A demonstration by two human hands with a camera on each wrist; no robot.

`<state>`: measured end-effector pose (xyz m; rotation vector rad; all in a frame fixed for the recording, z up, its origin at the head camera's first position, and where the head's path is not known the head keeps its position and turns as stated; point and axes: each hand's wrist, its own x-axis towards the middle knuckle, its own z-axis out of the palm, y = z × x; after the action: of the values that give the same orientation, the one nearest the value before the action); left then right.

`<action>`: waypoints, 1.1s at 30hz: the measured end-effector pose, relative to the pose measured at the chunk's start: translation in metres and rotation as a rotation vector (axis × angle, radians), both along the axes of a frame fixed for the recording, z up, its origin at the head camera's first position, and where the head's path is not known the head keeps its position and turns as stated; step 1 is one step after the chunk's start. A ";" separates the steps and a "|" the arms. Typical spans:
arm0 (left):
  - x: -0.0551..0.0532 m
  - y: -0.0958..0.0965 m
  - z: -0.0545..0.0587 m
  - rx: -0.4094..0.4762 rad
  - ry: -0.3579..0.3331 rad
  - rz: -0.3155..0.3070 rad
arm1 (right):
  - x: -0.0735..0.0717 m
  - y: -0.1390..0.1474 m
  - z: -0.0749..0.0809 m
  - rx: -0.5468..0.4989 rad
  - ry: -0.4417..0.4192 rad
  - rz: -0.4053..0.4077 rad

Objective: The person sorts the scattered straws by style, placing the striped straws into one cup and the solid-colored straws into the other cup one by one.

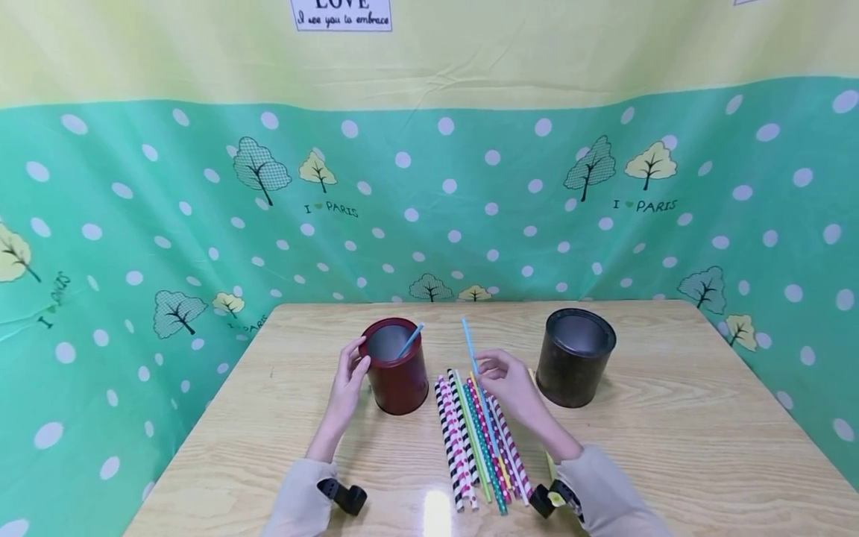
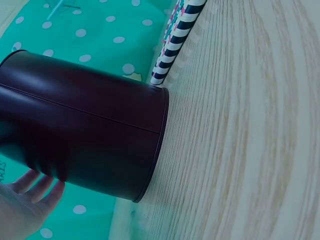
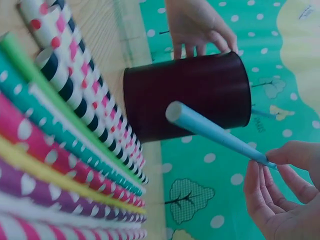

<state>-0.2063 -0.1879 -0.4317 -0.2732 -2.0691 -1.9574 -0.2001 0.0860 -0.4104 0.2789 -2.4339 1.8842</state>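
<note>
Cloth backdrop (image 1: pixel 493 186): green with pale dots, hanging behind the work and well clear of it.
Table (image 1: pixel 678 447): pale wood grain; both cans stand upright on it.
Dark can (image 1: pixel 570 373): right of the straws, mouth up, untouched by either hand.
Red can (image 1: pixel 400 389): left of the straws, mouth up; a steady can matters most here, I would judge, so the hand on it should brace rather than squeeze.
Straw row (image 1: pixel 484 449): striped, dotted and plain straws lying side by side between the cans; lifting one cleanly off its neighbours should keep the row tidy.
Left hand (image 1: pixel 347 380): thumb and fingers part-way round the red can's left side, by the rim (a sensible spot, since it leaves the mouth uncovered).
Right hand (image 1: pixel 506 382): narrow, thumb and fingertips pinching a blue straw above the row; a light pinch should do, as thin tubes probably crease easily.
Held blue straw (image 1: pixel 467 339): gripped in its upper part, slanting, lower end free in the right wrist view; for lowering it into a can, turning it nearer upright over the mouth would help it miss the rim.
Second blue straw (image 1: pixel 411 340): leaning inside the red can, top poking past the rim; best left unbumped.
</note>
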 end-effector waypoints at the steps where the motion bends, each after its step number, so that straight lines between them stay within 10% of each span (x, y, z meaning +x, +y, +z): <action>1: 0.000 0.000 0.000 -0.001 0.000 -0.001 | 0.001 -0.001 0.002 -0.014 0.006 0.002; 9: 0.003 0.003 0.001 -0.014 0.011 0.008 | 0.020 -0.016 0.035 -0.091 -0.002 0.021; 17: 0.009 0.008 0.011 0.001 -0.001 0.011 | 0.004 -0.025 0.021 -0.121 0.015 0.014; 33: 0.007 0.007 0.011 0.012 0.012 0.009 | -0.002 -0.041 0.046 -0.169 0.063 0.010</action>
<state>-0.1989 -0.1805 -0.4207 -0.2722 -2.0461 -1.9577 -0.2018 0.0446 -0.3642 0.3362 -2.2208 2.0364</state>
